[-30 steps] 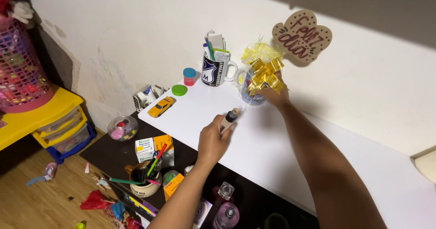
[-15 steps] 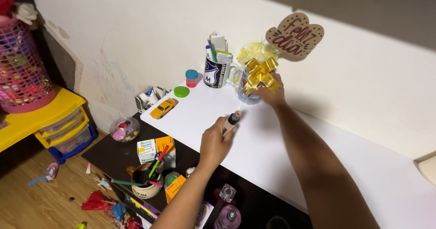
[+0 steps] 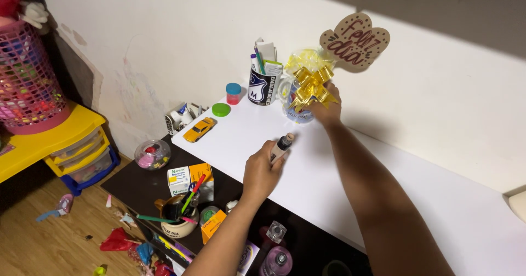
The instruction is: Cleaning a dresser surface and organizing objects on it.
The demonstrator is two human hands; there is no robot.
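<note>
The left hand (image 3: 262, 169) is clamped on a small glue tube (image 3: 282, 146) over the white desk's (image 3: 416, 199) front edge, while the right hand (image 3: 327, 107) grips the ribboned gift mug (image 3: 303, 98) standing at the back edge, nothing glued yet.

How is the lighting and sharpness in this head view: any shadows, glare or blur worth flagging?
Head view: sharp, no motion blur on the left hand or right hand; a dark shadow band crosses the wall's top edge; the white sheet is bright but not blown out; the wrapped gift mug casts a soft shadow rightward; wide-angle lens tilts the wall edges.
</note>
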